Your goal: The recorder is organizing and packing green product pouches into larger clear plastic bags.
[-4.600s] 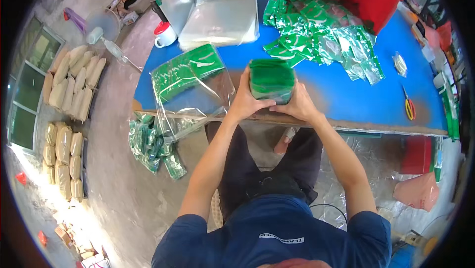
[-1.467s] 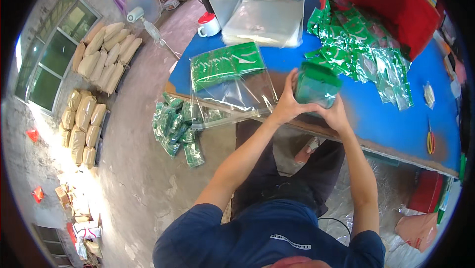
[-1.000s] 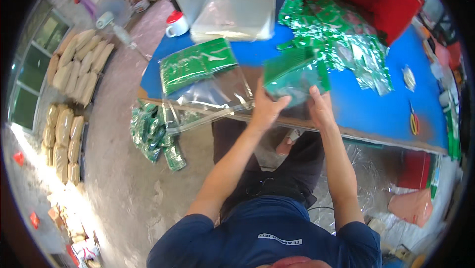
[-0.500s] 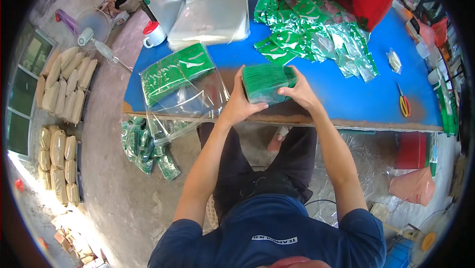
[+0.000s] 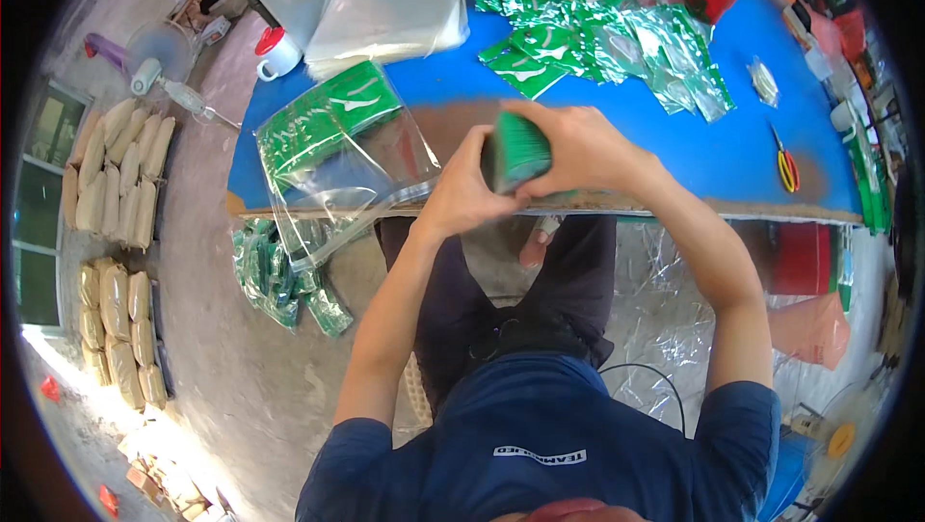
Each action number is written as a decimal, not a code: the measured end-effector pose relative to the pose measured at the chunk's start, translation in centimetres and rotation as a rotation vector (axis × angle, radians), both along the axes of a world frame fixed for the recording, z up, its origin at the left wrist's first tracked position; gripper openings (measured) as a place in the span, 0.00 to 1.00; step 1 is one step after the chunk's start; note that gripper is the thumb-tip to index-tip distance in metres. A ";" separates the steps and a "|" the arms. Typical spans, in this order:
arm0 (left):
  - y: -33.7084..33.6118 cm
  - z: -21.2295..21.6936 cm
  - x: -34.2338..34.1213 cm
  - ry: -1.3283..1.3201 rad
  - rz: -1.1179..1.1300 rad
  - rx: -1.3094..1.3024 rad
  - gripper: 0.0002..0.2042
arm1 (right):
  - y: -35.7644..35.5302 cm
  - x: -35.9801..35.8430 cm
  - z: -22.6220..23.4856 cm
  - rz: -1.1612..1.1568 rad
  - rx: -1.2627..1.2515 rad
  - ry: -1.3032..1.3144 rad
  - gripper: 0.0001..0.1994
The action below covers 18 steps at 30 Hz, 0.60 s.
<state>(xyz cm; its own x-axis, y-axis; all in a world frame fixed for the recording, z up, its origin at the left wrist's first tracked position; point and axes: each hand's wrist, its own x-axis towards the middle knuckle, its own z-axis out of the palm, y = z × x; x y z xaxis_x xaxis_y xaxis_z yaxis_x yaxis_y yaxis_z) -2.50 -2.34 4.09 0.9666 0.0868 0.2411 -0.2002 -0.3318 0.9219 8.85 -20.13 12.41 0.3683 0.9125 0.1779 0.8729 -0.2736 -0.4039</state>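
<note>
Stack of green sachets (image 5: 520, 148): held on edge at the near rim of the blue table (image 5: 674, 151), apparently to square its edges between the palms; left hand (image 5: 465, 189) closed against its left face, fingers curled round; right hand (image 5: 578, 148) capped over top and right face, fingers wrapped, not spread. Clear bag part-filled with green sachets (image 5: 332, 136): flat on the table left of the hands, mouth overhanging the edge, handy for loading. Loose green sachets (image 5: 597, 30): heaped beyond. Scissors (image 5: 787, 167): far right. Mug with red lid (image 5: 277, 53): far left corner.
</note>
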 end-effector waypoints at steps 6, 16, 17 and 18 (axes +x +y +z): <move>-4.9 -0.8 -1.3 -0.188 0.279 -0.813 0.37 | -0.9 -0.7 -1.7 -0.205 0.211 0.630 0.35; -6.8 -1.4 -1.7 -0.278 0.480 -0.900 0.14 | -0.5 -5.1 -3.9 -0.210 0.374 0.804 0.29; -6.6 -1.2 -2.0 -0.283 0.501 -0.888 0.14 | -0.2 -5.6 -4.3 -0.189 0.373 0.815 0.29; -6.5 -1.1 -2.2 -0.260 0.553 -0.785 0.14 | -0.1 -6.0 -4.7 -0.162 0.419 0.897 0.30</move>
<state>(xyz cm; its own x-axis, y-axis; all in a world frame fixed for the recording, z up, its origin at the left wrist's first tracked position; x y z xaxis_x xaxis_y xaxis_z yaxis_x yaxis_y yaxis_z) -4.71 -8.83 3.02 0.6671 0.7350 0.1212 -0.4288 0.2458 0.8693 2.80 -20.20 7.71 0.6380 0.7669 0.0692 0.1633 -0.0470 -0.9855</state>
